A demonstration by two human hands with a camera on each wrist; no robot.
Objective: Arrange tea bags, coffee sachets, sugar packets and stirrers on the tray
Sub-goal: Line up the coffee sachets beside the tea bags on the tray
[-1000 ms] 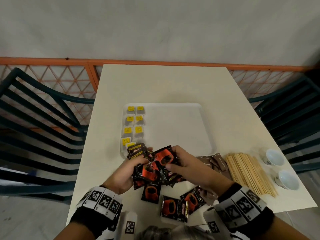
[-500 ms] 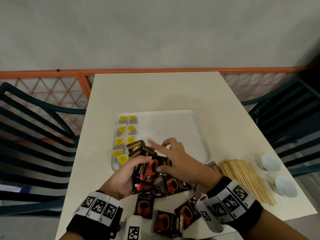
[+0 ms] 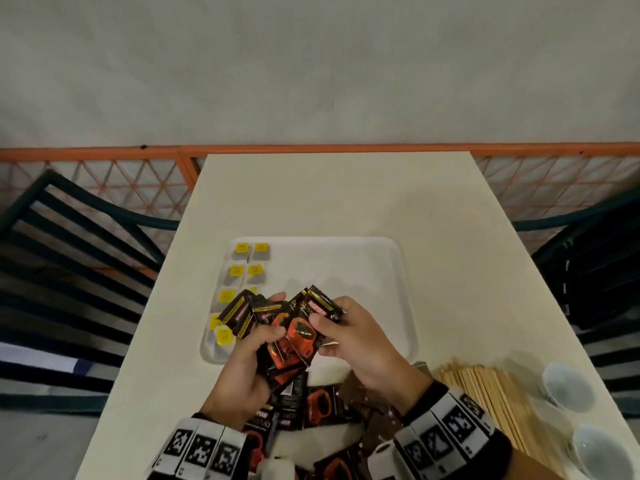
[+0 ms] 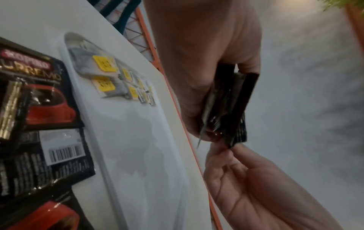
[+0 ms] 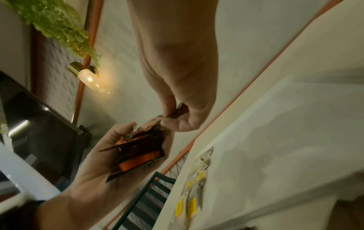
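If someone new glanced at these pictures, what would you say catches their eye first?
The fan of black-and-orange coffee sachets held over the tray's near edge, gripped by the left hand while the right hand pinches one. Next, yellow-tagged tea bags lined along the white tray's left side, and wooden stirrers at right.
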